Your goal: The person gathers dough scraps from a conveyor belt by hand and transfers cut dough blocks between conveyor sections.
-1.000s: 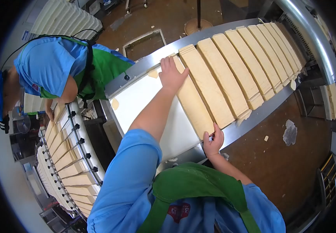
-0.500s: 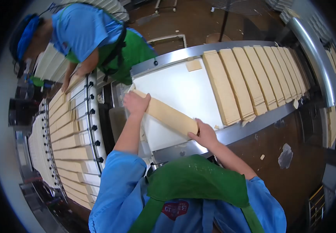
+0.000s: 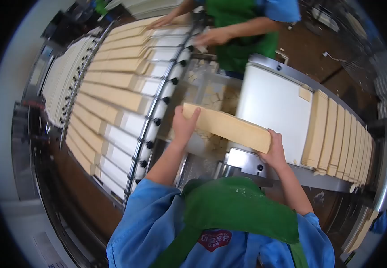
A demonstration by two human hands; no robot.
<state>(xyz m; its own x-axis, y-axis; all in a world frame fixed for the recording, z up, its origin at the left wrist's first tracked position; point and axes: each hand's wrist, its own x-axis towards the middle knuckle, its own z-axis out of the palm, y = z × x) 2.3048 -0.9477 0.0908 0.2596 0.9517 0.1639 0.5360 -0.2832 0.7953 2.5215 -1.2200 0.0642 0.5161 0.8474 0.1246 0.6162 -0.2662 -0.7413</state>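
Observation:
A long stack of thin beige sheets (image 3: 229,127) is held lengthwise between my two hands, over the gap between two conveyors. My left hand (image 3: 185,123) grips its left end, thumb on top. My right hand (image 3: 274,149) closes round the other end, beside the white conveyor belt (image 3: 269,102). More stacks of the same beige sheets (image 3: 321,129) lie side by side at the right of that belt. A small loose beige piece (image 3: 304,93) rests near the belt's far edge.
On the left, a slatted conveyor (image 3: 124,147) carries rows of beige strips (image 3: 113,80) behind a metal rail with black knobs (image 3: 157,121). Below my hands, a bin (image 3: 193,145) holds beige scraps. Across from me, a co-worker's hand (image 3: 213,36) hovers by the rail.
My view has swung left. Both hands have lifted the stack off the white belt and carried it left over the gap. The co-worker's hands have moved apart.

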